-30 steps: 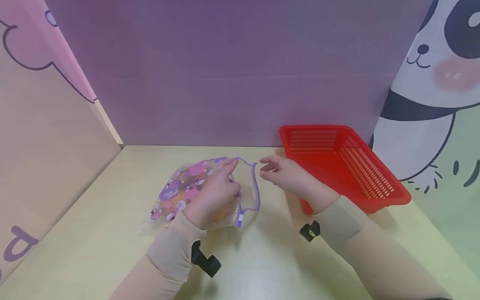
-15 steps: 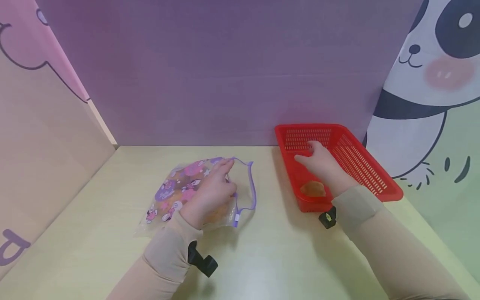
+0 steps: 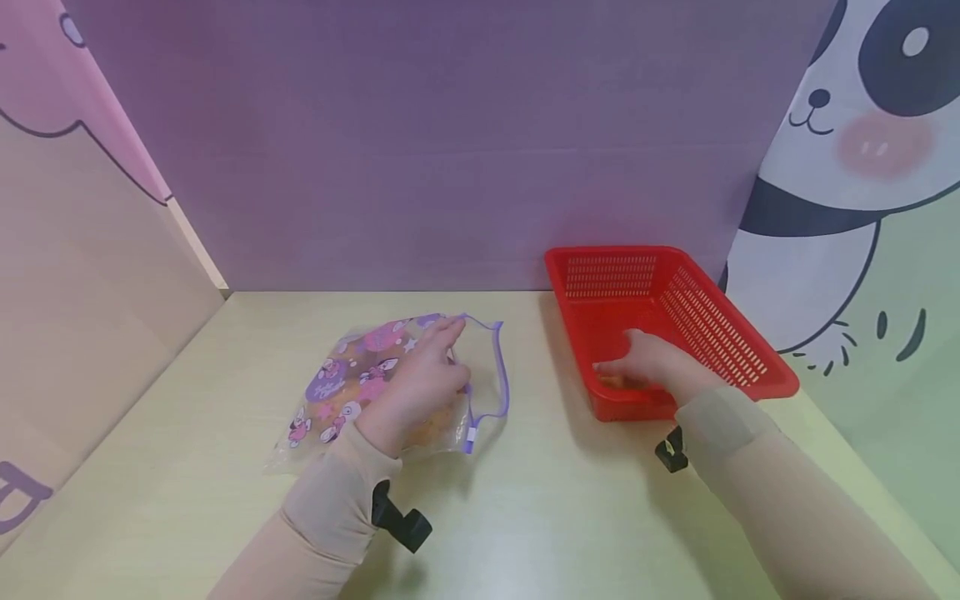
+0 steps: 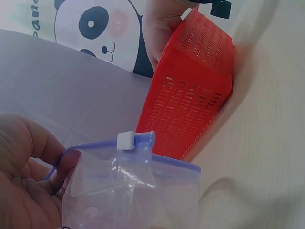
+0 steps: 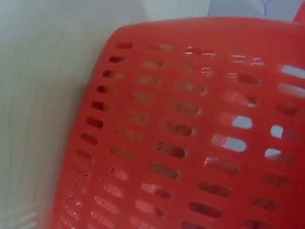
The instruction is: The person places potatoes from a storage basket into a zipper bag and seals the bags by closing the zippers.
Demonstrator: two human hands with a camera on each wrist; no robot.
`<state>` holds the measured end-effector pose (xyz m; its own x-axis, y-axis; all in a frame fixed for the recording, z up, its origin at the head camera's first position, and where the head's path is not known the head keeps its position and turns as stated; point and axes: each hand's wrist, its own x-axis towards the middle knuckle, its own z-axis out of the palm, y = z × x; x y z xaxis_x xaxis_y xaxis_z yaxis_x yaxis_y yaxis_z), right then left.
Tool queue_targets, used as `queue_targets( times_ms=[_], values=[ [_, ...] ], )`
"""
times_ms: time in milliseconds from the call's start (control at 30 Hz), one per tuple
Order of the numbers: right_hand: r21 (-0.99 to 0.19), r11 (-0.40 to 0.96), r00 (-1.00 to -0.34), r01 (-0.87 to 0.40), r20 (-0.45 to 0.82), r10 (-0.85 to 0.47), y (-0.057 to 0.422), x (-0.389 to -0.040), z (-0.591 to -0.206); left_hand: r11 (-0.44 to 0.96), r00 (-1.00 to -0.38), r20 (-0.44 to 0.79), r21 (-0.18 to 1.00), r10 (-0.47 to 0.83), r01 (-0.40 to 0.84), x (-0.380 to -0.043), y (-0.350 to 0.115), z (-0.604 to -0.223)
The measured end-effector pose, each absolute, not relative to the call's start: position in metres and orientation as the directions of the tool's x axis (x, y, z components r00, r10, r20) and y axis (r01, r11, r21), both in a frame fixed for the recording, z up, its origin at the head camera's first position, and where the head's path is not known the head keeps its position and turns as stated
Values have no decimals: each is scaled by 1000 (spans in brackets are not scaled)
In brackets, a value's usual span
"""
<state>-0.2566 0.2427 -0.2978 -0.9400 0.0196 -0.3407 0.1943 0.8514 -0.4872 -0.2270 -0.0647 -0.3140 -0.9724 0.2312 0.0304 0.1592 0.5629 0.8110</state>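
A see-through slider zip bag (image 3: 375, 367) with pink and purple cartoon prints lies on the table, its purple-edged mouth gaping to the right. Orange-brown contents show through the plastic. My left hand (image 3: 420, 383) rests over the bag and pinches its mouth edge, near the white slider (image 4: 126, 140). Down inside the red basket (image 3: 720, 329), my right hand (image 3: 660, 364) is at a brown, bread-like piece (image 3: 618, 382) in the near left corner. Brown also shows through the wall slots in the right wrist view. How its fingers lie around the piece is hidden.
The basket stands at the table's right, near the purple back wall (image 3: 405, 150). Its slotted walls rise around my right hand. A panda-printed panel (image 3: 810, 283) borders the right side, and a beige panel (image 3: 82, 267) the left. The pale table (image 3: 525, 508) stretches between them.
My right hand has moved from beside the bag's mouth, over the basket rim and down onto the brown piece. The left hand has kept its place on the bag. The view has shifted slightly.
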Motion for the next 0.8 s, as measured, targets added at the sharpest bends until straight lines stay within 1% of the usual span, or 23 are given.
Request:
queue_targets(
  times_ms=[200,333,567,667,800],
  values=[
    [-474,854,-908,215,-419,-4,249,-260,-301,564,-972,29,810,232,159,-227,-64,-314],
    [-455,867,-895,202,-445,-25,251,-263,-302,572,-972,31,804,234,164,-227,-64,-313],
    [-411,896,-898,170,-440,-31,249,-265,-302,575,-971,33,801,237,167,-227,-64,-313],
    [-417,892,-900,176,-435,-26,249,-265,-302,572,-970,37,802,239,172,-227,-64,-314],
    [-447,878,-921,169,-389,-21,252,-265,-302,569,-971,34,805,237,167,-226,-64,-314]
  ],
)
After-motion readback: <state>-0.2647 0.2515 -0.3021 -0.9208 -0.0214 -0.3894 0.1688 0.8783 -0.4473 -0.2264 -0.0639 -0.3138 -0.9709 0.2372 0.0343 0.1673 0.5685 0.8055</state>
